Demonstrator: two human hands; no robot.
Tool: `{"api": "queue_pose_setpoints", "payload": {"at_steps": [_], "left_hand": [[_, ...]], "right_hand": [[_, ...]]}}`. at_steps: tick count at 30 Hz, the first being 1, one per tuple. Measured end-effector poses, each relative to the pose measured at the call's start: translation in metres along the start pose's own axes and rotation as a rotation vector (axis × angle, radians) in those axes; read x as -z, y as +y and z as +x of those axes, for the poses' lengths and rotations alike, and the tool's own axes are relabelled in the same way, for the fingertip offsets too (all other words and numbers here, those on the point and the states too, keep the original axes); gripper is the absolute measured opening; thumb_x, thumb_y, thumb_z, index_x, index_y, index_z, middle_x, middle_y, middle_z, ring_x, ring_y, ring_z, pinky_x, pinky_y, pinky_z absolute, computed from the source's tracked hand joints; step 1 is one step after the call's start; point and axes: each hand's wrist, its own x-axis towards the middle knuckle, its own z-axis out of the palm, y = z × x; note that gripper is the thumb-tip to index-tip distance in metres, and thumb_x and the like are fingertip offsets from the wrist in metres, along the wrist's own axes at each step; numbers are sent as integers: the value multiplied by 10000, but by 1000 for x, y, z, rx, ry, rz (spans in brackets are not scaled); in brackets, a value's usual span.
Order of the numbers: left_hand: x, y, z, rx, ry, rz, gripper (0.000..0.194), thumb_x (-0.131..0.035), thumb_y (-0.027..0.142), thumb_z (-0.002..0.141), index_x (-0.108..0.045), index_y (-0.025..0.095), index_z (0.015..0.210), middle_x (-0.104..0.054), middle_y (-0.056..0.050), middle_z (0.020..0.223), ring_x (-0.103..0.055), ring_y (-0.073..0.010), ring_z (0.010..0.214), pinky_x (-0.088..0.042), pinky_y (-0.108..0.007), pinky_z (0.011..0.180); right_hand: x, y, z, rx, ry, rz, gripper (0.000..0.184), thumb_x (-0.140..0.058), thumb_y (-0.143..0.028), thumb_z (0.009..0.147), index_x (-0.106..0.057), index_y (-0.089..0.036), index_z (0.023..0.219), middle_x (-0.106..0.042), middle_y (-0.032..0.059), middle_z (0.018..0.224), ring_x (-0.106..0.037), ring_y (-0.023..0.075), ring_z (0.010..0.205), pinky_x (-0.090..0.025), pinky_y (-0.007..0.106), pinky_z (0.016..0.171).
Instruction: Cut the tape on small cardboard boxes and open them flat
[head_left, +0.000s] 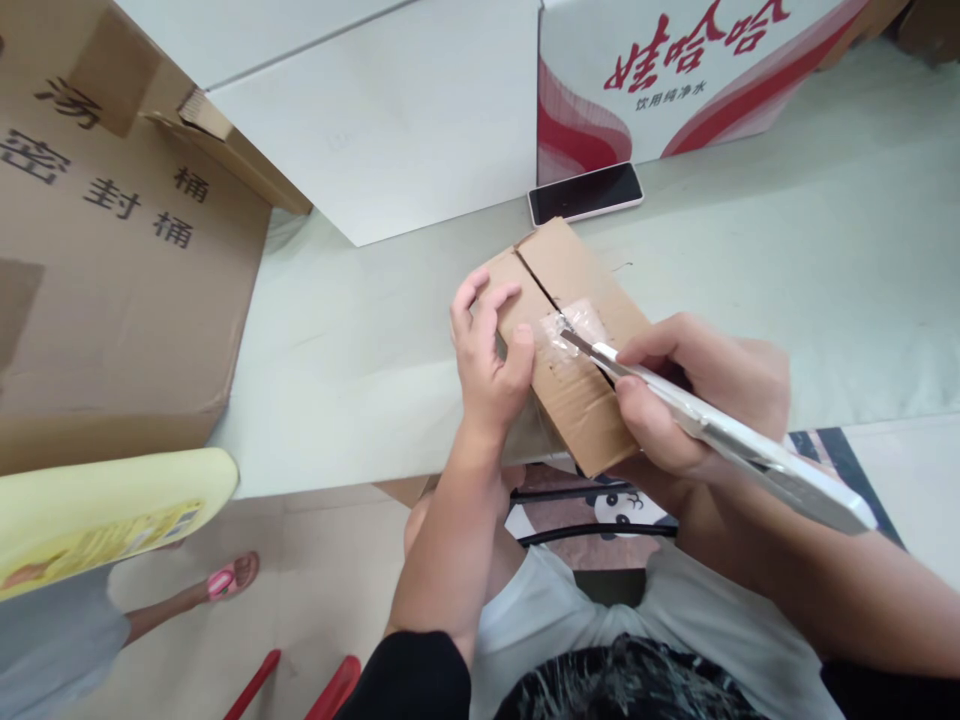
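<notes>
A small brown cardboard box (589,425) lies at the table's near edge, turned at an angle. Its top has a dark seam between two flaps, with clear tape (581,318) across part of it. My left hand (491,350) steadies the box from the left side, fingers bent and thumb on the top. In my right hand (697,390) is a white box cutter (750,440), gripped between thumb and fingers. The cutter's blade is out, and its tip is at the taped seam.
Behind the box, a phone (589,194) leans by white cartons (420,120) and a red-and-white carton (697,70). A large cardboard box (112,300) and a yellow bottle (120,510) are at left. Another person's foot (234,577) shows on the floor.
</notes>
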Motion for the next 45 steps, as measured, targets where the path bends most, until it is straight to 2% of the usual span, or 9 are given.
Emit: {"api": "queue_pose_setpoints", "payload": {"at_steps": [6, 16, 26, 32, 45], "left_hand": [[-1, -1, -1, 2, 5, -40, 506, -410, 647, 1027, -607, 256, 1282, -505, -144, 1446, -531, -310, 1407, -440, -502, 1207], [-2, -4, -1, -20, 17, -69, 493, -426, 642, 1026, -610, 268, 1289, -504, -131, 1447, -529, -319, 1403, -441, -515, 1199], [-3, -5, -1, -21, 27, -79, 502, -426, 646, 1026, -617, 260, 1284, -496, -132, 1444, -519, -322, 1410, -432, -518, 1206], [-3, -5, -1, -11, 27, -77, 500, -431, 652, 1020, -617, 268, 1281, -498, -127, 1444, -509, -322, 1420, -415, -522, 1222], [-4, -5, -1, -21, 33, -68, 501, -423, 642, 1025, -618, 260, 1284, -497, -133, 1449, -511, -319, 1419, -425, -518, 1217]], "right_hand": [[0, 0, -1, -5, -1, -4, 59, -613, -229, 796, -558, -245, 784, -540, -69, 537, -432, 86, 423, -358, 245, 451], [0, 5, 1, 100, -4, -32, 69, -609, -211, 804, -547, -239, 802, -526, -84, 526, -431, 72, 409, -343, 219, 424], [0, 6, -1, 117, 4, -56, 80, -614, -207, 805, -542, -237, 820, -528, -81, 547, -439, 71, 427, -350, 208, 433], [0, 5, 1, 175, -10, -71, 86, -610, -195, 806, -539, -241, 815, -505, -86, 526, -431, 71, 410, -350, 208, 421], [1, 5, 1, 169, -18, -99, 57, -591, -214, 814, -545, -242, 794, -514, -79, 511, -420, 77, 401, -347, 226, 412]]}}
